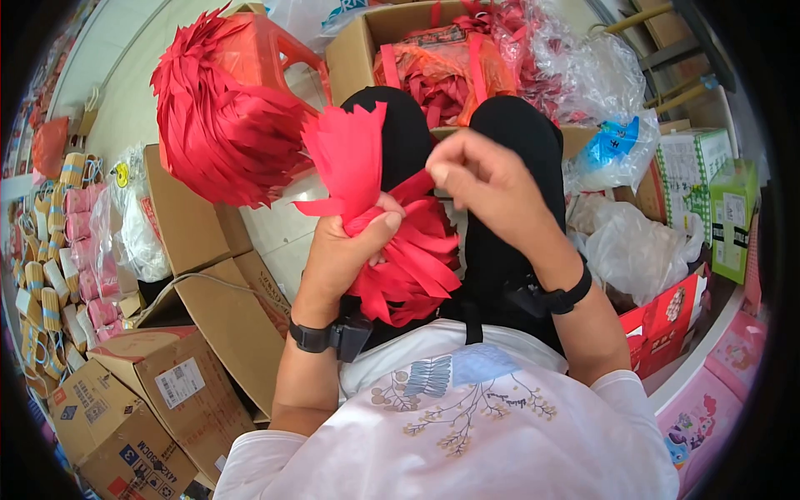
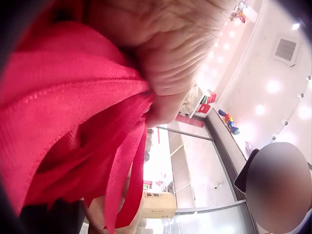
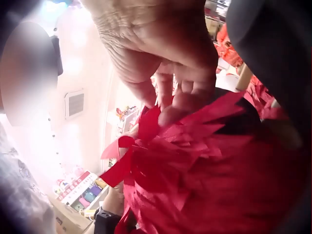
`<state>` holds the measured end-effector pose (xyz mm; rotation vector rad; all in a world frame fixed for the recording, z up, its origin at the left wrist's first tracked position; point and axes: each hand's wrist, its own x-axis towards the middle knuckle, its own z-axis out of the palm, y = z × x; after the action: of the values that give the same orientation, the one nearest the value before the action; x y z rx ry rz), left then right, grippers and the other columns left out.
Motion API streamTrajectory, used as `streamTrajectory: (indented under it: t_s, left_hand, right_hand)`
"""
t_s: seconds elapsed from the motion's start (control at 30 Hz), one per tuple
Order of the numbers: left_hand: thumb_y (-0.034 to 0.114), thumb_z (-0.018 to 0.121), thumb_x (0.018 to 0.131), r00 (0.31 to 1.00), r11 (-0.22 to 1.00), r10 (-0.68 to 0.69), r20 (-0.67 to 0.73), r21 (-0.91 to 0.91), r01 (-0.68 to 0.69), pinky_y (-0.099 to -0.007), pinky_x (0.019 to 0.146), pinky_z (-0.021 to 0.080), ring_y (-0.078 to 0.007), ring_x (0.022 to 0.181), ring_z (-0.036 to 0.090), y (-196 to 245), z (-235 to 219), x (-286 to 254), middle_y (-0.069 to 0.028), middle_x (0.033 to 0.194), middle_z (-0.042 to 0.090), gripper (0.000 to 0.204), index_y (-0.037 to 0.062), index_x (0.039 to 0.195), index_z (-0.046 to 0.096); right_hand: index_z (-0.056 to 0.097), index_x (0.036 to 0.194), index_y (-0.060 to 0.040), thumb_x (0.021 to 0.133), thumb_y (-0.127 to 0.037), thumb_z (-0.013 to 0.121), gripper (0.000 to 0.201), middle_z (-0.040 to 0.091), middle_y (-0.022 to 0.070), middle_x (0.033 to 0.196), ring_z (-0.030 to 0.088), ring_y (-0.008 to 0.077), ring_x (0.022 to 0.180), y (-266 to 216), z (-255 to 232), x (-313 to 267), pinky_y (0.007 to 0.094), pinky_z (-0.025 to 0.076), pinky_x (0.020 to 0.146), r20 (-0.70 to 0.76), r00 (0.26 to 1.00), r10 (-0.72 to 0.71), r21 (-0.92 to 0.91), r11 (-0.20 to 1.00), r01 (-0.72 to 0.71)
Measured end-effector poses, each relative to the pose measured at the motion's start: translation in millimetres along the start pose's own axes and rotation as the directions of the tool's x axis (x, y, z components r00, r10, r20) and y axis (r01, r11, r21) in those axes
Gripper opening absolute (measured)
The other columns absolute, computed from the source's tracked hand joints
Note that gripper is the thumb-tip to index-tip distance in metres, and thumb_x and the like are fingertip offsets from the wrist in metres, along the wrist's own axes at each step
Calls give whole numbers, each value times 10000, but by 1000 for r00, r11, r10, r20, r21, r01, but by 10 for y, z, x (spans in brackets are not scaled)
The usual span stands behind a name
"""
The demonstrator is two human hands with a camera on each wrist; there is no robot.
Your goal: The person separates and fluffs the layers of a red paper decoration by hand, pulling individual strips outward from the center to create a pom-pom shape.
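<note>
A bunch of red fabric strips (image 1: 408, 267) lies over the lap, gathered at its middle. The left hand (image 1: 354, 242) grips it there, thumb on top; in the left wrist view the palm (image 2: 170, 53) is pressed against red strips (image 2: 63, 97). The right hand (image 1: 492, 183) pinches the end of one red strip between thumb and curled fingers, to the right of the gathered part. In the right wrist view the right hand (image 3: 161, 53) is above the bunch (image 3: 195, 180), its fingertips at a strip.
A large red strip bundle (image 1: 225, 125) rests against a red stool (image 1: 275, 50) at upper left. An open carton (image 1: 354, 54) with red strips and plastic bags stands beyond the knees. Cardboard boxes (image 1: 200, 392) are at left; bags (image 1: 642, 250) and a green box (image 1: 733, 221) at right.
</note>
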<state>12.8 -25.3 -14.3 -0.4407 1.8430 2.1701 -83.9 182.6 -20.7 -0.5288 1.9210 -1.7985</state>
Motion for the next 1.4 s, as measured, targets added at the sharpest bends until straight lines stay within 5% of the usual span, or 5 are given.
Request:
streamTrajectory:
  t_s: [0.17, 0.67, 1.0, 1.17, 1.4]
  left_hand:
    - [105, 659, 918, 999, 991, 51, -5, 125, -50, -193, 528, 432, -17, 595, 521, -8, 98, 2, 65, 740, 589, 87, 59, 992, 670]
    - [110, 655, 917, 999, 979, 38, 13, 199, -40, -188, 525, 406, -9, 584, 491, 14, 105, 9, 80, 715, 562, 74, 62, 974, 660]
    - [191, 688, 938, 1000, 999, 12, 19, -35, -11, -197, 521, 442, -35, 571, 525, -46, -4, 21, 43, 753, 601, 184, 48, 1054, 677]
    - [188, 686, 941, 998, 999, 40, 39, -12, -40, -198, 522, 438, -32, 575, 522, -40, 3, 36, 46, 753, 601, 158, 53, 1020, 665]
    - [153, 680, 923, 1000, 993, 4, 17, 121, -6, -197, 520, 436, -26, 583, 528, -4, 67, 5, 54, 743, 597, 104, 70, 984, 667]
  right_hand:
    - [631, 1140, -35, 980, -185, 589, 224, 631, 3, 887, 531, 33, 620, -429, 96, 176, 174, 404, 519, 67, 991, 117, 373, 918, -134]
    - [604, 994, -32, 933, -204, 692, 203, 601, -8, 769, 514, 32, 588, -345, 216, 216, 189, 385, 504, 166, 980, 107, 461, 871, -173]
    - [598, 921, -44, 932, -94, 654, 76, 563, -41, 750, 531, 28, 677, 26, 74, -86, 208, 426, 601, 221, 964, 148, 179, 965, -190]
    - [616, 954, -32, 912, -92, 663, 87, 582, -30, 828, 528, 37, 692, 57, 106, -117, 210, 439, 620, 294, 955, -42, -97, 993, 73]
    - [602, 1243, -12, 951, -179, 586, 337, 606, -1, 881, 540, 44, 644, -306, 37, 291, 197, 428, 553, -4, 995, 103, 203, 974, -100]
